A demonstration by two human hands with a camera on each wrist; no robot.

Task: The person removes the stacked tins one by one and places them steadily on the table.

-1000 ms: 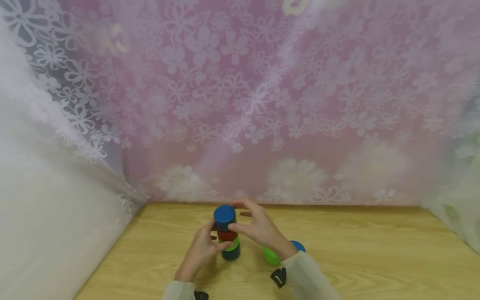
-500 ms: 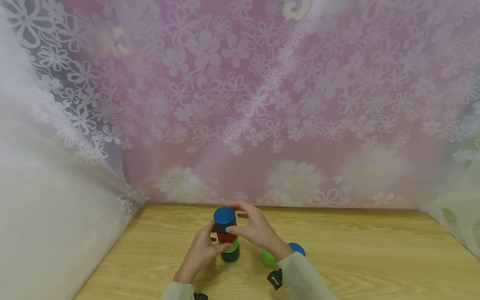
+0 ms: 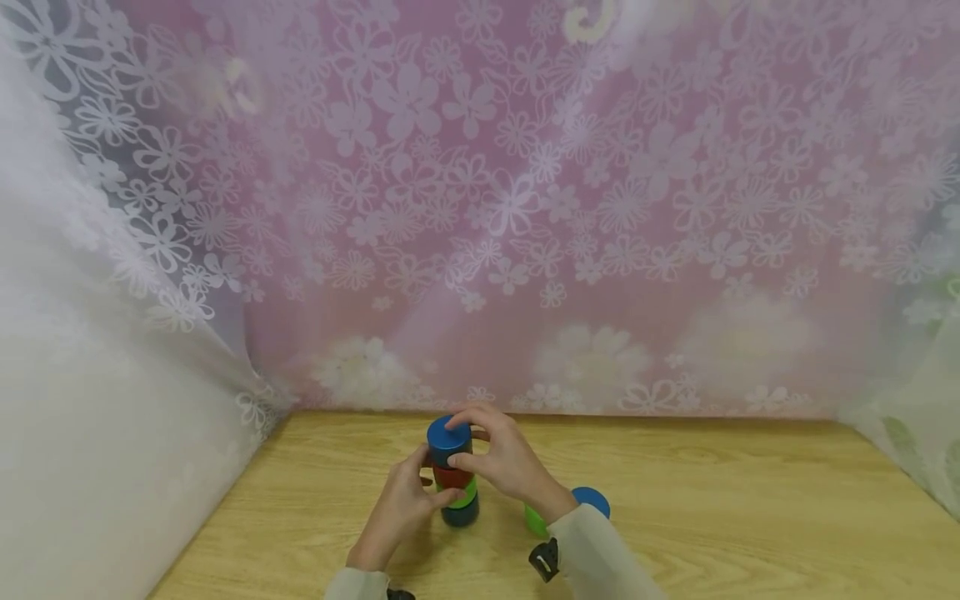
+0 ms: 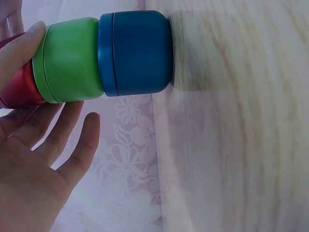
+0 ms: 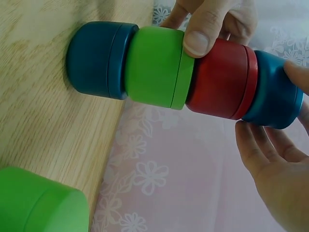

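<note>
Small round canisters stand in an upright stack on the table. From the bottom up they are a blue canister (image 4: 142, 53), a green canister (image 5: 153, 65), a red canister (image 5: 219, 79) and a second blue canister (image 3: 447, 435) with a shiny flat top. My left hand (image 3: 401, 500) steadies the stack from the left, thumb at the seam of green and red, fingers on the opposite side. At the top, my right hand (image 3: 506, 458) holds the upper blue canister between thumb and fingers, its index finger over the flat top. The stack bends slightly at the seams.
Right of the stack, partly hidden by my right wrist, are another green canister (image 3: 535, 522) and something with a round blue top (image 3: 591, 500). The wooden table (image 3: 720, 500) ends at a pink flowered curtain (image 3: 525, 208); a white curtain (image 3: 97, 400) hangs at the left.
My right index finger has shifted from behind the top blue canister onto its flat top. The left hand keeps its hold, and the stack stays in place.
</note>
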